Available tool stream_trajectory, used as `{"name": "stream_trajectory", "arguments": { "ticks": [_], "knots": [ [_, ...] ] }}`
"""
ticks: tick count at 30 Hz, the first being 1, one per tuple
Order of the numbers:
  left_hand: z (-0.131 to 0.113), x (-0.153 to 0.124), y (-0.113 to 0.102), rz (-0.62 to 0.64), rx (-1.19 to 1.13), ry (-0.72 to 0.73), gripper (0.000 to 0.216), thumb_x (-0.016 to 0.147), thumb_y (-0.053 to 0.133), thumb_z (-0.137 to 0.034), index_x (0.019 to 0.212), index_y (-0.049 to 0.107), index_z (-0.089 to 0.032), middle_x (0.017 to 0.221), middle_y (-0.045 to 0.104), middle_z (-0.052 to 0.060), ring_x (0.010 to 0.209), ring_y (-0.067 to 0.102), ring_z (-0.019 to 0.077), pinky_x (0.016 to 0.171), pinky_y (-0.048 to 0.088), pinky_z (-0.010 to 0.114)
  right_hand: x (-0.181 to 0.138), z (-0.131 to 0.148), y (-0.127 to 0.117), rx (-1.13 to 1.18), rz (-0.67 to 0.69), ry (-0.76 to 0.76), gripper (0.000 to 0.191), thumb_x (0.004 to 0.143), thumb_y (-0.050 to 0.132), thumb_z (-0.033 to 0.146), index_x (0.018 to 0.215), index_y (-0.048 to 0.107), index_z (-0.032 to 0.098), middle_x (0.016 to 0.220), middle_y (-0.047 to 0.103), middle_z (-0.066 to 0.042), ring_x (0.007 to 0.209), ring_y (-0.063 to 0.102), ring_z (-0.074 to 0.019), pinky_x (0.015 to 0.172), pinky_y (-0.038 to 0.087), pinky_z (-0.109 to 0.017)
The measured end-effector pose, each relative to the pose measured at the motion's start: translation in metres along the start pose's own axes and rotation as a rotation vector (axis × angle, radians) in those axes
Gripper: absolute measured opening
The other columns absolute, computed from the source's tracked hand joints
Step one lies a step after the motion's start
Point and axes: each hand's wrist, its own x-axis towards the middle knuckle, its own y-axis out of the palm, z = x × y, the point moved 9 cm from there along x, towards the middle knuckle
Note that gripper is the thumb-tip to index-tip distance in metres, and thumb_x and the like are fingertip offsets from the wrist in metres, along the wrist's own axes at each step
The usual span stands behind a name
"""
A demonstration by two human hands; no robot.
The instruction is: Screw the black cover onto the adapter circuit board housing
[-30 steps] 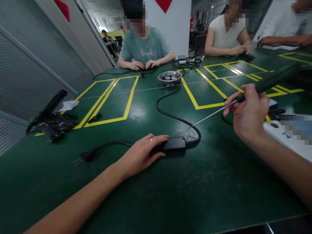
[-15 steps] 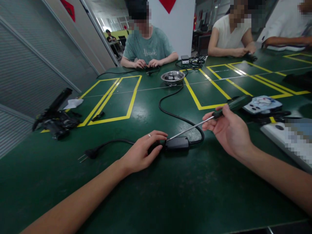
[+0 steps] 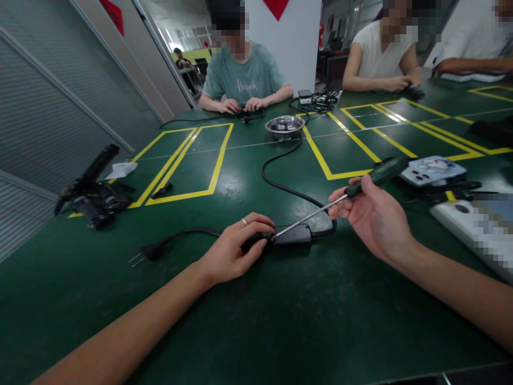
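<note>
Green table (image 3: 280, 331): flat black corded adapter (image 3: 295, 235), screwdriver (image 3: 387, 170) touching.

Adapter (image 3: 294, 235) on the table (image 3: 280, 321); bowl (image 3: 284, 126) behind; phone (image 3: 435, 170) right

Only one item is legible from my station: pale script lettering across the chest of the green T-shirt (image 3: 247, 85) worn by the person seated opposite. I read it as "Harrods", though the middle letters are soft. The red sign (image 3: 114, 15) on the wall at upper left and the red diamond (image 3: 276, 6) on the white pillar are cut by the frame edge, and any characters on them are illegible. Any marking on the black power adapter (image 3: 296, 236) or the green screwdriver handle (image 3: 380, 172) is too small to read.
</note>
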Motion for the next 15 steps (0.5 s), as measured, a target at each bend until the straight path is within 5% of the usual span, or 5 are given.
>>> {"name": "stream_trajectory", "arguments": {
  "ticks": [15],
  "knots": [
    [0.0034, 0.0007, 0.0025, -0.067, -0.017, 0.007, 0.015, 0.093, 0.055, -0.02, 0.105, 0.064, -0.019, 0.117, 0.058, 0.01, 0.106, 0.059, 0.0194, 0.088, 0.052, 0.035, 0.0007, -0.0013, -0.0018, -0.003, -0.023, 0.002, 0.024, 0.091, 0.053, 0.046, 0.092, 0.052, 0.022, 0.076, 0.069, -0.003, 0.06, 0.067, -0.0162, 0.06, 0.055, -0.031]
  ]
}}
